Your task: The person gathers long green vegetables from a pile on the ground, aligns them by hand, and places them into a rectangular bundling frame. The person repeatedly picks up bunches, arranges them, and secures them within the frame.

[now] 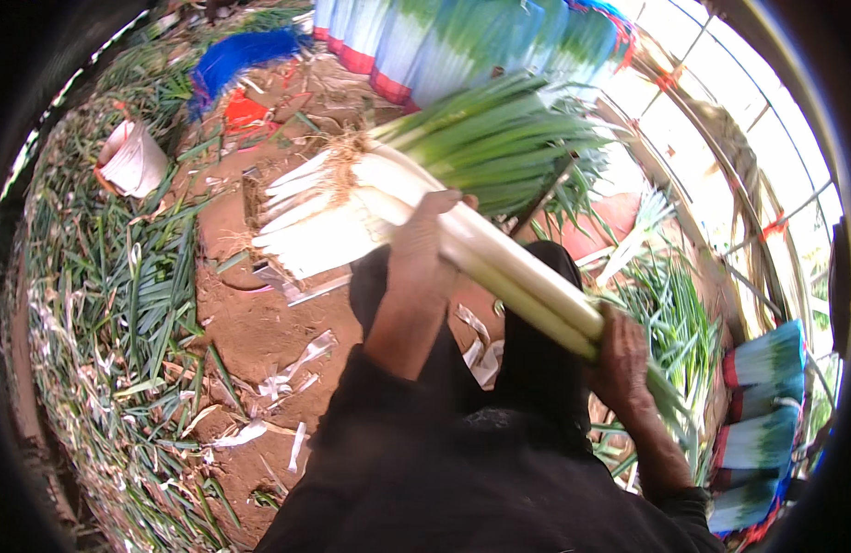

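Across my lap lie several thick leeks or large green onions (529, 276), roots up at the left and leaves down at the right. My left hand (425, 238) is closed around their white shanks near the root end. Farther down, where white turns green, my right hand (619, 352) grips the same stalks. Just beyond them a pile of the same vegetable, with white shanks (321, 225) towards the left and green leaves (501, 152) towards the right, rests on a low metal-edged stand (308, 290). Dry roots hang over the pile's middle.
Cut green leaves (142, 283) heap up at the left around a white bucket (131, 159). Bagged bundles (460, 41) stand at the far side, more bags (757, 435) at the lower right. Loose green plants (674, 318) lie right of my knees. Pale peelings (280, 387) litter the brown ground.
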